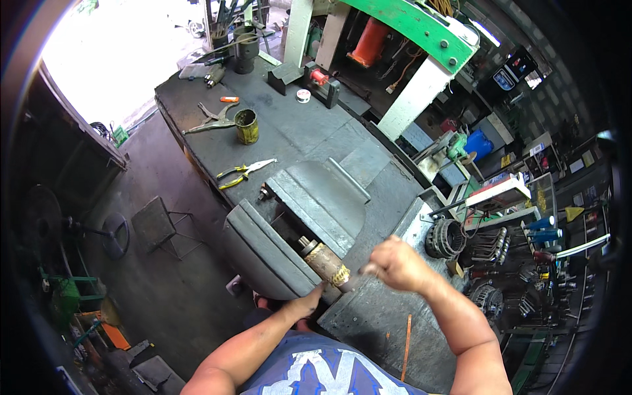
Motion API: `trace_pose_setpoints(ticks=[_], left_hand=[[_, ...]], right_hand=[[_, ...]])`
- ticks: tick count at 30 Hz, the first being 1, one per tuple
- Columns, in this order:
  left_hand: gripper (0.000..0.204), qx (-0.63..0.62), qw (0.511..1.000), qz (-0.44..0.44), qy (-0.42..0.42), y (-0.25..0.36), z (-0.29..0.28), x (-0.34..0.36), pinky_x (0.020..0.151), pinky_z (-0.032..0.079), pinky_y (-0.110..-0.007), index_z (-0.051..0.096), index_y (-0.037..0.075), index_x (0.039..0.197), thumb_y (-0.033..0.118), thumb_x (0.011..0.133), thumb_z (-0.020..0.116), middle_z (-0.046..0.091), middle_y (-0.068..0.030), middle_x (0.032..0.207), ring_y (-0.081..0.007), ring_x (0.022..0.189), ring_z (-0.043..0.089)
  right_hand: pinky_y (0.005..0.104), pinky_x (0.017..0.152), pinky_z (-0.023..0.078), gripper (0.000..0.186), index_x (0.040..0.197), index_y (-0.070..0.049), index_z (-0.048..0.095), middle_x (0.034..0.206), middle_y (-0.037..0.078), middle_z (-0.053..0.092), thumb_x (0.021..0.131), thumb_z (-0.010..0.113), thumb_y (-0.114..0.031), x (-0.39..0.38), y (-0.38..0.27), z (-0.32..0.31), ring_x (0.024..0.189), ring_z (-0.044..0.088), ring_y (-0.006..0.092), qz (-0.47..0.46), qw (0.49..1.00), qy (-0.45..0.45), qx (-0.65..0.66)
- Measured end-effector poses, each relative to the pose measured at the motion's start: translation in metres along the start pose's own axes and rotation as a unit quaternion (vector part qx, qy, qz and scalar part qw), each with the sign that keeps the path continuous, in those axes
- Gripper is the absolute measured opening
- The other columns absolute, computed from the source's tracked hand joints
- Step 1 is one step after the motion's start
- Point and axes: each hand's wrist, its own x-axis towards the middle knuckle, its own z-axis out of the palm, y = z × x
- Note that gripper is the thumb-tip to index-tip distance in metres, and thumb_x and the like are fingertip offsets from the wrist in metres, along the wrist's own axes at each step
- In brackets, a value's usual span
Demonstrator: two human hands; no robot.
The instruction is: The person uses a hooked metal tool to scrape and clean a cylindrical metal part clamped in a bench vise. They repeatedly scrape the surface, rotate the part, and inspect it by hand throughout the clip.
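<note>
A motor armature, a brown cylinder with a splined shaft end and a yellowish band of windings, lies along the gap between the jaws of a big grey bench vise. My left hand grips its near end, with the fingers partly hidden behind the part and the vise jaw. Just right of that end, my right hand is raised and closed, thumb toward the armature. Its fingertips are smeared by motion, so anything pinched in them cannot be made out.
On the dark bench lie yellow-handled pliers, locking pliers, a yellow-stained can and a tape roll. A rusty strip rests on the near metal plate. A green-and-white press frame stands behind; motor parts crowd the right.
</note>
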Motion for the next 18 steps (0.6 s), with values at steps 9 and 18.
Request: trace_pose_setpoints(ticks=[9,18], left_hand=[[0.029,-0.062,0.998,0.009,0.012,-0.008,0.018,0.001,0.090,0.053,-0.051,0.073,0.006,0.107,0.031,0.113,0.060,0.073,-0.0174,0.104,-0.0379,0.099,0.069],[0.028,-0.076,0.993,-0.040,-0.083,-0.010,0.022,-0.003,0.099,0.052,-0.047,0.073,0.007,0.115,0.028,0.115,0.055,0.072,-0.0170,0.108,-0.0342,0.102,0.067]], right_hand=[[0.0472,0.084,0.050,0.034,0.080,-0.011,0.067,0.077,0.007,0.065,0.102,0.078,-0.034,0.004,-0.004,0.001,0.080,0.067,0.0323,-0.003,0.999,-0.038,-0.003],[0.0441,0.081,0.050,0.038,0.075,-0.011,0.064,0.072,0.006,0.061,0.099,0.081,-0.035,-0.001,-0.003,0.006,0.075,0.065,0.0318,-0.048,0.998,-0.046,-0.020]])
